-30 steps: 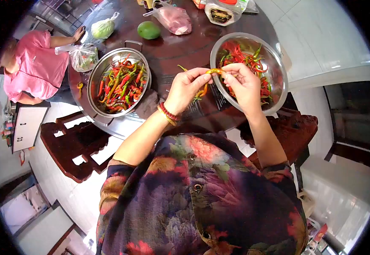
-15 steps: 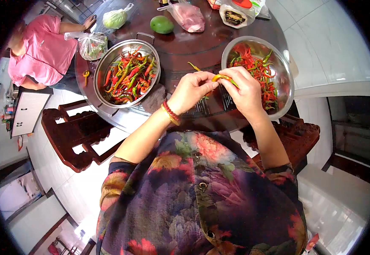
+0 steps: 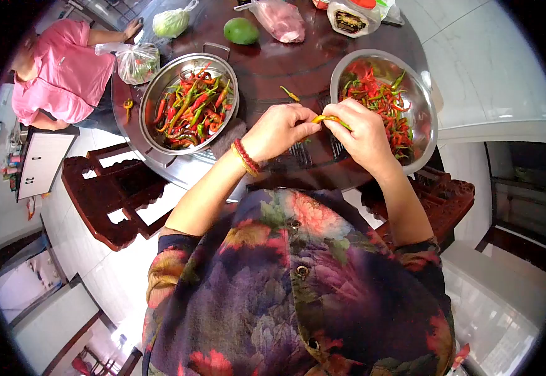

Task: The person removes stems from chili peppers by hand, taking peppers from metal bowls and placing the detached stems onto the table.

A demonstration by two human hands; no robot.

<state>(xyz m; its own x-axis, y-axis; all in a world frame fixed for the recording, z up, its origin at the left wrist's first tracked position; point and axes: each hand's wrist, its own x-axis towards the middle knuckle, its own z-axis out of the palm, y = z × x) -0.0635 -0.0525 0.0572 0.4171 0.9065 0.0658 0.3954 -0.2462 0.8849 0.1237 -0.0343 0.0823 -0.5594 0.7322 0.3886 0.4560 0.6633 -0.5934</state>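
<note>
Visibly, the chili (image 3: 336,121) runs straighter than a second ago, when it arched between the fingertips. On the table (image 3: 273,69), a steel pan (image 3: 159,89) of chilies stands to the left and a steel bowl (image 3: 417,125) of chilies to the right, its rim partly hidden by the right hand (image 3: 364,135); a loose chili (image 3: 290,94) lies beyond. The left hand (image 3: 279,133) pinches one end of the held chili, while the right closes thumb and fingers around its length.
</note>
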